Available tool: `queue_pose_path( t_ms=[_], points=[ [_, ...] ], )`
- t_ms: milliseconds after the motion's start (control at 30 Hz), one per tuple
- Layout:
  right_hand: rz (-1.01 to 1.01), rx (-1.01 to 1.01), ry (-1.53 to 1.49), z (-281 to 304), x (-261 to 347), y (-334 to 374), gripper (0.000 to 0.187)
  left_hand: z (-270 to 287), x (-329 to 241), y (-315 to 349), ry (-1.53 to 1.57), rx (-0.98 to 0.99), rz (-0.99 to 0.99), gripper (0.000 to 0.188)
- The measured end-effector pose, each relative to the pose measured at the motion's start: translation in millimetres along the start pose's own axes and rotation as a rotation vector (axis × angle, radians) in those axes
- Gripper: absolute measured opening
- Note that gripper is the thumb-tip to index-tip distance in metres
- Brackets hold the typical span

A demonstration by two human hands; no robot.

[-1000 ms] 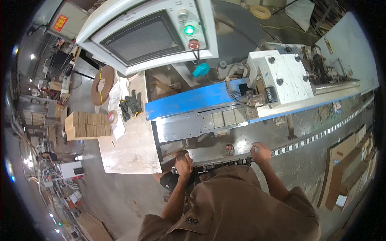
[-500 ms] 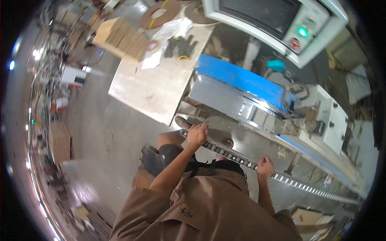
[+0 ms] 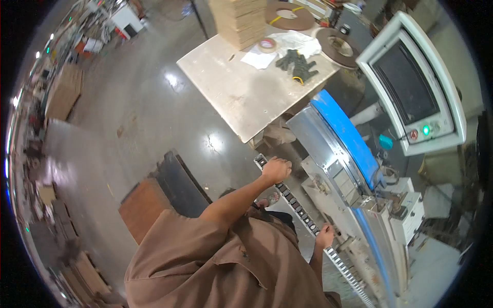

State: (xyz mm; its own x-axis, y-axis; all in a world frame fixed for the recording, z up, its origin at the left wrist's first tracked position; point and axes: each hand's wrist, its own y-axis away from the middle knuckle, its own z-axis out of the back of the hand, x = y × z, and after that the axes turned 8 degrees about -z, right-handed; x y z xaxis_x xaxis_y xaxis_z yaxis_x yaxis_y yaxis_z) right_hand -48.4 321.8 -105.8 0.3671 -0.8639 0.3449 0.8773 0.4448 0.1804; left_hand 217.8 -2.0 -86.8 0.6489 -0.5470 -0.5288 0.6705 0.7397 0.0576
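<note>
A long pale metal rail (image 3: 294, 204) with a row of dark rollers or slots runs slantwise in front of me, alongside the machine. Near its far end my left hand (image 3: 277, 170) is closed over it, fingers curled. Lower down, my right hand (image 3: 324, 237) is closed at the same rail, its fingertips pinched together on the machine side. What lies under the fingers is hidden. Just right of the rail is the machine (image 3: 321, 126), with a shiny metal top and a blue cover (image 3: 345, 136).
A pale worktable (image 3: 226, 92) ahead bears stacked brown pieces (image 3: 239, 25), a tape roll (image 3: 267, 45), dark gloves (image 3: 298, 65) and brown coils (image 3: 290, 19). A control panel (image 3: 411, 87) with a green light stands at right. Dark (image 3: 179, 187) and brown boards (image 3: 145, 208) lie low at my left.
My view has turned, so the table, panel and machine now sit further right and the rail slants more steeply. Both hands stay at the rail.
</note>
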Motion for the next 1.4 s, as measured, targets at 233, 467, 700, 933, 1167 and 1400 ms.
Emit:
queue_pose_path(
  t_ms=[233,467,700,933,1167,1400],
  points=[
    [0.113,0.395,-0.011,-3,-42,-44,0.032,30,13,58,0.1,-0.424,-0.377,0.027],
    [0.306,0.024,-0.018,3,23,35,0.041,33,131,251,0.211,-0.29,0.177,0.027],
    [0.817,0.059,-0.063,-44,102,56,0.036,27,206,404,0.304,-0.326,0.845,0.032],
    [0.954,0.516,-0.156,-66,283,127,0.025,15,212,401,0.305,-0.385,0.875,0.037],
    [1.193,0.669,-0.281,-104,419,161,0.015,34,229,391,0.392,-0.474,0.855,0.04],
    [1.305,1.023,-0.291,-182,515,190,0.016,-93,229,462,0.551,-0.738,1.483,0.041]
  ],
)
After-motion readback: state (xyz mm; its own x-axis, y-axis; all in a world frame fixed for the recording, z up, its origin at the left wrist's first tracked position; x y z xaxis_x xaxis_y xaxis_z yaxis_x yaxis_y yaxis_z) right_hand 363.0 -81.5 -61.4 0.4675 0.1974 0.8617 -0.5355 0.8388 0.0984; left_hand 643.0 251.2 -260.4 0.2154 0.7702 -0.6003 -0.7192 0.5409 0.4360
